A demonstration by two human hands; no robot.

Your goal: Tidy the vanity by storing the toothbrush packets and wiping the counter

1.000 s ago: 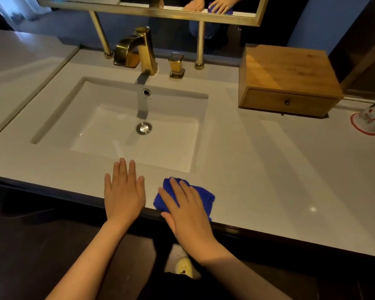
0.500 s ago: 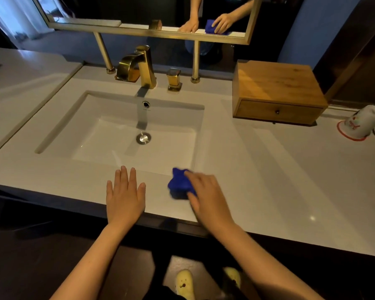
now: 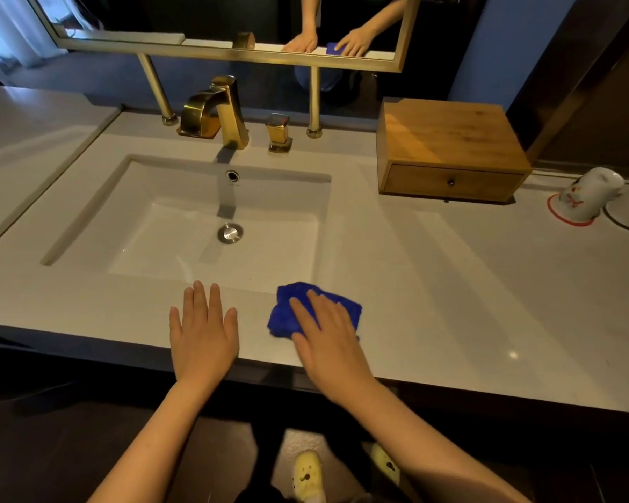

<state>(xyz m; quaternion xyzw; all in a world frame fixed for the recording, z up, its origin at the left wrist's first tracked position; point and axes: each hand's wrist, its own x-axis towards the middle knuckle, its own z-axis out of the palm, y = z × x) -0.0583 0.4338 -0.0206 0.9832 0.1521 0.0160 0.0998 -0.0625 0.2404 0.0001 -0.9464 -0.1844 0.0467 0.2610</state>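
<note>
Right now the blue cloth lies bunched on the near strip of the desk, just right of the sink's near right corner. The right hand lies flat on top of it, fingers spread and pressing down rather than pinching, so this grip is a flat palm hold that suits dragging the cloth across the surface. The left hand rests just to the left of the cloth, palm down on the bare desk with fingers straight and close together, holding nothing; it looks placed there to steady the body while the other hand wipes.

No toothbrush packets show anywhere on the desk, so I judge that storing is done and wiping is the step in hand. Far right, the wooden drawer box stands with its drawer shut, a likely home for the packets, though its contents are hidden. Further right, two upturned cups sit near the edge of view. The wide stretch of desk right of the cloth probably comes next.
</note>
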